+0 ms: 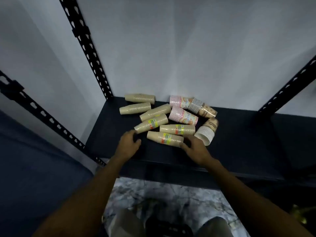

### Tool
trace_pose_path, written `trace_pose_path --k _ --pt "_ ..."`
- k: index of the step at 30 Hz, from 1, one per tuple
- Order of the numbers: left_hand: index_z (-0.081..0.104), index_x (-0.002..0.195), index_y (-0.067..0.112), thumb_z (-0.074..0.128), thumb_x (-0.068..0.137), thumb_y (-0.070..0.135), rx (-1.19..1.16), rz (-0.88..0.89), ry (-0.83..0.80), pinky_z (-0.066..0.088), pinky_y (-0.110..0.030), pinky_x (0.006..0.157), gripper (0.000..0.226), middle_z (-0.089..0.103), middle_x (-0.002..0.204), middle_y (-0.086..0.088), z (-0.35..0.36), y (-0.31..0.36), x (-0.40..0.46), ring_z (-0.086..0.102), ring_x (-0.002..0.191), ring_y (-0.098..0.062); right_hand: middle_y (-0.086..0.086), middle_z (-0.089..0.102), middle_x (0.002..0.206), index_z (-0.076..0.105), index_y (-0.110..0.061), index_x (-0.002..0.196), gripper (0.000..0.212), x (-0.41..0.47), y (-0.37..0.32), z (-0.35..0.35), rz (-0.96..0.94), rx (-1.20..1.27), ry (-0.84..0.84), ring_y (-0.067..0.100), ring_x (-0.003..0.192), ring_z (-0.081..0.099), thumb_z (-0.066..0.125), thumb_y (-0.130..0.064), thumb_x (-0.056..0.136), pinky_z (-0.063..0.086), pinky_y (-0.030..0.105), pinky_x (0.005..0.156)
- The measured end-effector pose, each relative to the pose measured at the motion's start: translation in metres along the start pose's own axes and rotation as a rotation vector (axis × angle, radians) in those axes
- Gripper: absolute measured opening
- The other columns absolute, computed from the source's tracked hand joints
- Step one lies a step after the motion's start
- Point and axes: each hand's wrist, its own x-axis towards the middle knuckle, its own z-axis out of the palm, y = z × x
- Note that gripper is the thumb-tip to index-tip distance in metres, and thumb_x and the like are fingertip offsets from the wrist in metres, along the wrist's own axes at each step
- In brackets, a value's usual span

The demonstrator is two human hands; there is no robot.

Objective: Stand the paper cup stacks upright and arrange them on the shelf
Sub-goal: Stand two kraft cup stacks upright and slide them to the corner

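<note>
Several paper cup stacks lie on their sides on the dark shelf [239,134]. Tan stacks, some with yellow-green labels, fill the left and middle; the nearest labelled stack [165,139] lies in front. Two pink patterned stacks [183,115] and two brown-and-white stacks [206,132] lie to the right. My left hand [128,145] hovers with loosely curled fingers by the near end of a labelled tan stack [151,123], holding nothing. My right hand [194,147] reaches to the wide end of the nearest labelled stack, fingertips at its rim; whether it grips is unclear.
Black perforated shelf uprights [89,48] rise at the left, and another [287,88] at the right. A pale wall stands behind the shelf. Below the shelf's front edge are a marbled floor [153,194] and my legs.
</note>
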Motion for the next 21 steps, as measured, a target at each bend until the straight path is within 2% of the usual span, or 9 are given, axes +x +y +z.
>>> trace_pose_path --k 2,5,8,11,14,17,19,21 --pt "0.054 0.126 0.008 0.069 0.082 0.023 -0.027 0.006 0.090 0.043 -0.033 0.091 0.049 0.058 0.120 -0.016 0.006 -0.016 0.015 0.055 0.112 -0.029 0.005 0.065 0.116 0.057 -0.011 0.124 0.040 0.011 0.008 0.016 -0.042 -0.007 0.056 0.019 0.105 0.060 0.059 -0.032 0.091 0.049 0.032 0.086" --pt "0.036 0.142 0.009 0.075 0.078 0.031 -0.121 -0.043 0.103 0.039 -0.034 0.102 0.078 0.048 0.137 -0.014 0.019 -0.034 0.036 0.047 0.126 -0.027 0.004 0.062 0.118 0.056 -0.013 0.122 0.036 0.025 0.023 0.039 -0.111 0.014 0.168 0.018 0.108 0.057 0.058 -0.032 0.091 0.049 0.039 0.090" --pt "0.025 0.147 0.014 0.078 0.073 0.038 -0.221 -0.024 0.133 0.039 -0.036 0.103 0.094 0.052 0.133 -0.006 0.040 -0.048 0.049 0.045 0.126 -0.023 0.000 0.061 0.116 0.057 -0.015 0.119 0.033 0.030 0.038 0.061 -0.176 0.097 0.321 0.013 0.107 0.056 0.057 -0.034 0.092 0.049 0.037 0.090" --pt "0.031 0.146 0.019 0.075 0.072 0.047 -0.113 0.012 0.258 0.030 -0.041 0.106 0.090 0.053 0.132 -0.002 0.059 -0.055 0.057 0.039 0.128 -0.022 -0.001 0.060 0.123 0.056 -0.016 0.126 0.042 0.032 0.051 0.080 -0.197 0.172 0.366 0.012 0.115 0.055 0.059 -0.037 0.090 0.047 0.035 0.096" --pt "0.040 0.140 0.023 0.070 0.076 0.053 0.026 0.065 0.369 0.028 -0.039 0.099 0.076 0.053 0.134 -0.004 0.073 -0.059 0.061 0.039 0.127 -0.024 -0.004 0.061 0.125 0.059 -0.017 0.127 0.044 0.033 0.060 0.085 -0.215 0.225 0.383 0.007 0.117 0.055 0.065 -0.038 0.088 0.046 0.030 0.098" --pt "0.041 0.137 0.024 0.064 0.080 0.052 -0.011 0.099 0.401 0.026 -0.036 0.096 0.067 0.055 0.131 -0.003 0.077 -0.062 0.063 0.041 0.125 -0.024 -0.009 0.061 0.122 0.060 -0.019 0.125 0.044 0.032 0.065 0.084 -0.252 0.244 0.355 0.000 0.115 0.055 0.069 -0.035 0.085 0.045 0.022 0.096" --pt "0.039 0.138 0.024 0.060 0.083 0.053 0.069 0.128 0.400 0.028 -0.041 0.098 0.066 0.053 0.132 -0.003 0.080 -0.066 0.064 0.040 0.126 -0.026 -0.009 0.061 0.123 0.060 -0.019 0.125 0.045 0.031 0.068 0.084 -0.284 0.225 0.343 0.000 0.115 0.054 0.071 -0.034 0.084 0.044 0.020 0.096" --pt "0.043 0.133 0.025 0.056 0.085 0.054 0.119 0.161 0.415 0.030 -0.042 0.093 0.057 0.056 0.128 -0.003 0.081 -0.068 0.064 0.041 0.123 -0.027 -0.008 0.062 0.122 0.060 -0.019 0.124 0.045 0.030 0.069 0.086 -0.300 0.214 0.349 0.002 0.114 0.055 0.072 -0.033 0.083 0.044 0.019 0.096"
